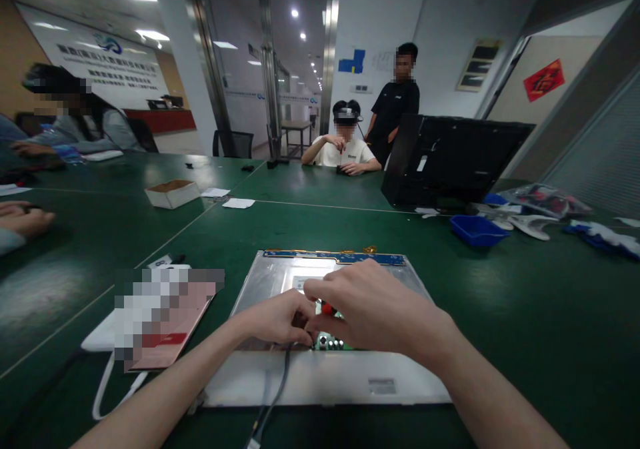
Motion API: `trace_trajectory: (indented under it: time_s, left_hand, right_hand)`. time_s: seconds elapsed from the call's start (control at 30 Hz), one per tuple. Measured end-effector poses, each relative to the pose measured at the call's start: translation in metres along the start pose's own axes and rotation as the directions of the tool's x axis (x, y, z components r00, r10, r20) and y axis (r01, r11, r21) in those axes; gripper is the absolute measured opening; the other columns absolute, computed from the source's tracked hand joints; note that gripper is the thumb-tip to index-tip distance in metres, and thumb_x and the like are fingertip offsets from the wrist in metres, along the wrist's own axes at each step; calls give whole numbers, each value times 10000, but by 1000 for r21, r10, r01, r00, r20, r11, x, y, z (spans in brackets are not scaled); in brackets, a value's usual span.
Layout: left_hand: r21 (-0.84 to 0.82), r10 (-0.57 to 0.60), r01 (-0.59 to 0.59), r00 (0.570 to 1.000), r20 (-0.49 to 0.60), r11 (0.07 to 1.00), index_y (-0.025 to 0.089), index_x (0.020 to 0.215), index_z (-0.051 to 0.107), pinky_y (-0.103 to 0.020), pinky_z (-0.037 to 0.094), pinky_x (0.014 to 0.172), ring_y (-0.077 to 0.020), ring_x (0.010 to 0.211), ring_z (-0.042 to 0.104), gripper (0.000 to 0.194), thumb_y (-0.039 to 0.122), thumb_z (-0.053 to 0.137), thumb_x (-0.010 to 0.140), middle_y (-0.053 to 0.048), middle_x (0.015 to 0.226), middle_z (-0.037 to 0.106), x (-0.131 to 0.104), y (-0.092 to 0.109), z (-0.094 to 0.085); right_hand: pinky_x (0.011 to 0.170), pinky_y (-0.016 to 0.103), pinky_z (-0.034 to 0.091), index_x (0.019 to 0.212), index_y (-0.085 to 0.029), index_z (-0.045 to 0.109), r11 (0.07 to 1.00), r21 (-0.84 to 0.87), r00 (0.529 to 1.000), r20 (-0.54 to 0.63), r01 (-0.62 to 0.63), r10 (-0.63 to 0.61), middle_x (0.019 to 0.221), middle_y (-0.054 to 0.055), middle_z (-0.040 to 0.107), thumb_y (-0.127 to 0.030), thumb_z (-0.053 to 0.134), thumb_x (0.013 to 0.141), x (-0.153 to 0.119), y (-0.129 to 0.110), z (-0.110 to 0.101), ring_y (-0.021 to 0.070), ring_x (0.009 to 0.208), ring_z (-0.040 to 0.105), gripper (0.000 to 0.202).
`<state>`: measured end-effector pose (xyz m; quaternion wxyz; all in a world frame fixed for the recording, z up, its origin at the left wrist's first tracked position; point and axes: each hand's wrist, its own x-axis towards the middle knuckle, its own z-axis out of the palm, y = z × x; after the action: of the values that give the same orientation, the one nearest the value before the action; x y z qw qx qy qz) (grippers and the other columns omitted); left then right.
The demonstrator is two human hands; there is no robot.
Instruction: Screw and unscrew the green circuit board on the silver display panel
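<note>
A flat display panel (330, 377) lies on the green table with its metal back up. A blue circuit strip (395, 259) runs along its far edge, and a green circuit board (333, 342) shows under my hands. My left hand (283, 319) is closed at the board's left side, fingertips pinched low; what they hold is hidden. A dark cable (286, 372) runs from beneath them toward me. Above the board, my right hand (365, 305) is curled round what looks like a screwdriver (327, 309) with a red and black handle; its tip is hidden.
To the left lie a white power bank with a cable (103, 389) and a pinkish flat item (193, 315). Farther off are a white box (171, 194), a black monitor (455, 159) and a blue tray (479, 230). Other people are around the table; one hand (25, 219) rests at left.
</note>
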<state>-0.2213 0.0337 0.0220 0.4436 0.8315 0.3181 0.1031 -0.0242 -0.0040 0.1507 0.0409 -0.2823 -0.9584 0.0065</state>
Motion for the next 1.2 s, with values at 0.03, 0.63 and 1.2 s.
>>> trace_trajectory:
  time_s: [0.03, 0.63, 1.2]
  left_hand:
    - [0, -14, 14, 1000, -5, 1000, 148, 784, 686, -222, 428, 584, -146, 647, 579, 91, 204, 681, 714, -9, 710, 648, 0, 1, 0]
    - [-17, 38, -39, 999, -21, 999, 147, 764, 689, -218, 449, 586, -149, 648, 578, 64, 186, 671, 716, -9, 709, 658, 0, -1, 1]
    - [16, 32, -31, 999, -34, 999, 139, 773, 683, -225, 445, 588, -154, 653, 576, 76, 189, 670, 717, -14, 716, 650, 0, -2, 2]
  right_hand:
    - [506, 267, 215, 877, -205, 514, 1000, 22, 1000, 6, 21, -21, 799, 17, 624, -284, 497, 851, -1, 0, -1, 131, 641, 508, 85]
    - [502, 274, 232, 873, -199, 489, 997, 53, 998, 21, 54, -56, 806, 14, 603, -262, 527, 794, -5, -3, -5, 131, 622, 484, 108]
    - [498, 271, 234, 879, -196, 483, 998, 36, 998, 20, 56, -57, 827, 18, 599, -257, 534, 786, -5, -2, -5, 129, 627, 482, 122]
